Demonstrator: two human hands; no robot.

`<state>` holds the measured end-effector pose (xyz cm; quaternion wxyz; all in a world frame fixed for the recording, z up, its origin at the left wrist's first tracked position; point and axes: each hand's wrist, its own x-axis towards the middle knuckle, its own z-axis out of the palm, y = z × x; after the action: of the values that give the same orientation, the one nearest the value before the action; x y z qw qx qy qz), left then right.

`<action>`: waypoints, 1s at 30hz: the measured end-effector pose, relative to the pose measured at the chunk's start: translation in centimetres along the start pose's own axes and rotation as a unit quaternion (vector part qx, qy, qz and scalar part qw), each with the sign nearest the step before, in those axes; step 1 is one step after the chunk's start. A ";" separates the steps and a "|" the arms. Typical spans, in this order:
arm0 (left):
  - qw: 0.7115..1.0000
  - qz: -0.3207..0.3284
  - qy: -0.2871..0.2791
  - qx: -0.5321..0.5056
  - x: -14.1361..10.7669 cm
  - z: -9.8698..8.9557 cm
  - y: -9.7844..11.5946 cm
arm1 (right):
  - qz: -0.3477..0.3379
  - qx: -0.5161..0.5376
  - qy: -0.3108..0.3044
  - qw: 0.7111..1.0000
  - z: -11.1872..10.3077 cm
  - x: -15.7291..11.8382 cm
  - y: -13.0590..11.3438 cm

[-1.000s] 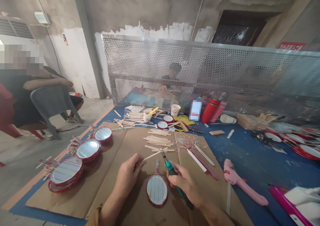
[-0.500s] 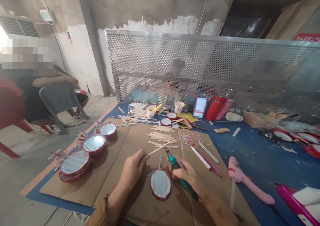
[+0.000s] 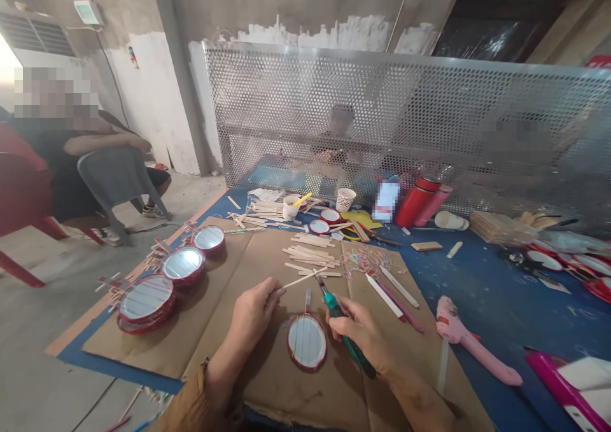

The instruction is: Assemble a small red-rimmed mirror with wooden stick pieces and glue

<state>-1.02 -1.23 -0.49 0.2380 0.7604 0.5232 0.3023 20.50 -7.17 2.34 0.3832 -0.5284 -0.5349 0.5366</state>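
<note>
Brown cardboard sheets (image 3: pixel 267 381) lie over a blue mat (image 3: pixel 496 330) on a concrete floor (image 3: pixel 62 355), before a perforated metal screen (image 3: pixel 382 101); the left hand (image 3: pixel 255 314) pinches a thin wooden stick (image 3: pixel 303 280); the right hand (image 3: pixel 360 340) clenches green-handled pliers (image 3: pixel 337 311); a red-rimmed oval frame (image 3: pixel 307 341) lies between them on the cardboard.

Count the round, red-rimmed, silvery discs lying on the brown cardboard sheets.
4 visible. At left on the cardboard: far disc, middle disc, near disc, which may hide others stacked beneath. Fourth disc lies between the left hand and right hand.
</note>
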 end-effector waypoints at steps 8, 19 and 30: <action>0.999 0.004 -0.004 -0.032 0.3 0.3 -0.1 | 0.016 0.029 -0.004 0.999 -0.2 0.2 0.2; 0.998 0.006 -0.008 -0.062 0.5 1.1 -0.3 | 0.050 0.169 0.002 0.984 -0.5 0.3 -0.3; 0.979 0.017 0.065 0.190 0.7 -0.1 -0.5 | 0.021 -0.425 0.256 0.868 -3.8 0.4 0.2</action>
<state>-1.19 -0.42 -0.60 0.0491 0.7790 0.5729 0.2501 24.23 -6.16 2.56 0.2340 -0.7704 -0.5826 0.1115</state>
